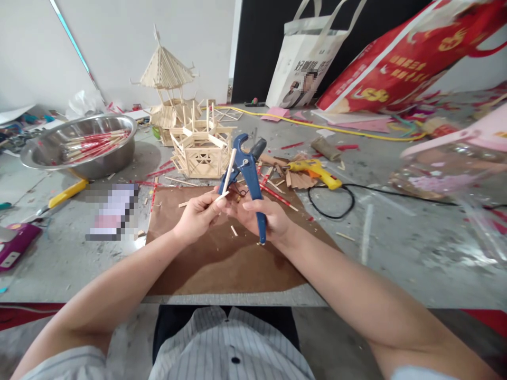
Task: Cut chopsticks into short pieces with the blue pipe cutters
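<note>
My left hand [196,217] pinches a thin pale wooden stick [228,171], which points up and away from me. A second short stick end shows at the same fingertips. In my right hand [275,219] is a blue pipe cutter [249,171], held by its handles with its hooked jaw upward. The stick stands just left of the cutter's jaw; whether they touch I cannot tell. Both hands are over a brown board [190,272], where a small stick offcut [234,230] lies. Just beyond stands a many-sided wooden stick model [204,158].
A tall stick pagoda [166,68] stands at the back. To the left are a metal bowl [122,140] of red-and-pale sticks, a yellow-handled knife [67,193] and a phone [114,211]. On the right lie a yellow glue gun [317,171], its black cord and a pink-rimmed container [447,140].
</note>
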A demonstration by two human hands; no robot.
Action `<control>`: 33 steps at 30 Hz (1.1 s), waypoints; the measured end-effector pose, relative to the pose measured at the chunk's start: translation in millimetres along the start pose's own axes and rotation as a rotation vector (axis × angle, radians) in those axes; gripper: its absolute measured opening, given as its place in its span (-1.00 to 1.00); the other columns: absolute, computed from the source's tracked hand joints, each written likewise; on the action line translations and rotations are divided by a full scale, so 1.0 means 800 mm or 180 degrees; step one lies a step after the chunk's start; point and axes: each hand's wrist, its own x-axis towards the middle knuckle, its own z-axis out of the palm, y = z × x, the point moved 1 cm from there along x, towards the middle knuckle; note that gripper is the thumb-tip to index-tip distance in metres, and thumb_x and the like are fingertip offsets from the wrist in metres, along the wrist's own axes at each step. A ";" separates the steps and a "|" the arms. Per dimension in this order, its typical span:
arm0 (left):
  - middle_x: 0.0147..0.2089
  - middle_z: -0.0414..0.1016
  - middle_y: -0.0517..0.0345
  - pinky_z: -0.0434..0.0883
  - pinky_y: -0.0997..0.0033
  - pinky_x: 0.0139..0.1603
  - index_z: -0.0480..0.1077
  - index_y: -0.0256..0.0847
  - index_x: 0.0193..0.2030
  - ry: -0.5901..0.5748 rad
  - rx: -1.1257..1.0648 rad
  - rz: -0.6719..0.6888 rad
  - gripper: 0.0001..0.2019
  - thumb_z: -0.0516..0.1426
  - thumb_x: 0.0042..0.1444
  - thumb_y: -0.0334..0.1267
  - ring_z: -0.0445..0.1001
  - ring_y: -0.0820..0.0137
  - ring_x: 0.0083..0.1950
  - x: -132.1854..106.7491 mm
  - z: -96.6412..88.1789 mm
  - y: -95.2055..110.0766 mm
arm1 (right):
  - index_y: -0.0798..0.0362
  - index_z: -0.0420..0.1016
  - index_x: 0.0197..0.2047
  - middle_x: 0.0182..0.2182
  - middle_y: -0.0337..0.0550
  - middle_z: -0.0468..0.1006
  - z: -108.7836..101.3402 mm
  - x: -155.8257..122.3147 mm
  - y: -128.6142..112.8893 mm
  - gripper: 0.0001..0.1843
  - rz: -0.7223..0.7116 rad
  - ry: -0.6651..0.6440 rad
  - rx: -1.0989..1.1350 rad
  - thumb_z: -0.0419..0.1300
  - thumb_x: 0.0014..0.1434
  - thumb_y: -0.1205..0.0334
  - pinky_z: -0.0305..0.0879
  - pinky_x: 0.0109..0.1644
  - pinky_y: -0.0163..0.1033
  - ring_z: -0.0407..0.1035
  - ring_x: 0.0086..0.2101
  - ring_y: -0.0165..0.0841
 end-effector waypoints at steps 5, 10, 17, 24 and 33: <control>-0.43 0.41 0.17 0.26 0.52 -0.29 0.40 -0.28 -0.47 0.0035 -0.0084 0.0118 -0.72 0.13 -0.02 -0.05 0.33 0.52 -0.35 0.000 0.006 0.004 | 0.03 0.38 -0.37 -0.38 -0.19 0.47 -0.008 0.006 0.002 -0.80 -0.0356 0.0780 -0.0270 0.18 -0.13 0.16 0.32 -0.18 -0.15 0.38 -0.30 -0.32; -0.38 0.46 0.12 0.25 0.45 -0.21 0.39 -0.30 -0.41 0.0148 0.0169 -0.0237 -0.69 0.09 0.02 -0.03 0.37 0.47 -0.31 0.006 -0.005 -0.001 | 0.05 0.33 -0.38 -0.53 -0.31 0.38 -0.037 0.007 -0.004 -0.75 -0.0787 0.1710 -0.1074 0.27 -0.15 0.19 0.30 -0.40 -0.26 0.33 -0.52 -0.43; -0.50 0.42 0.13 0.23 0.45 -0.25 0.36 -0.32 -0.44 -0.0845 0.0471 -0.0438 -0.63 0.05 0.03 0.02 0.34 0.48 -0.41 0.006 0.001 -0.011 | 0.05 0.41 -0.30 -0.42 -0.17 0.46 -0.024 -0.005 -0.011 -0.79 -0.0972 0.1310 -0.2452 0.19 -0.02 0.14 0.29 -0.34 -0.22 0.32 -0.46 -0.39; -0.51 0.36 0.15 0.20 0.44 -0.28 0.35 -0.31 -0.36 -0.0946 0.0691 -0.0349 -0.60 -0.03 0.09 0.04 0.29 0.47 -0.42 0.006 0.001 -0.019 | 0.03 0.35 -0.40 -0.45 -0.21 0.40 -0.021 -0.003 -0.011 -0.90 -0.1123 0.0930 -0.2697 0.17 0.01 0.20 0.27 -0.26 -0.21 0.31 -0.43 -0.39; -0.41 0.39 0.08 0.22 0.43 -0.24 0.37 -0.26 -0.49 -0.0808 0.2242 0.0581 -0.69 -0.02 0.12 -0.13 0.30 0.43 -0.35 0.010 -0.005 -0.027 | 0.01 0.28 -0.34 -0.43 -0.22 0.41 -0.013 -0.005 0.000 -0.88 -0.1173 0.1033 -0.2914 0.15 -0.02 0.27 0.26 -0.22 -0.20 0.32 -0.40 -0.37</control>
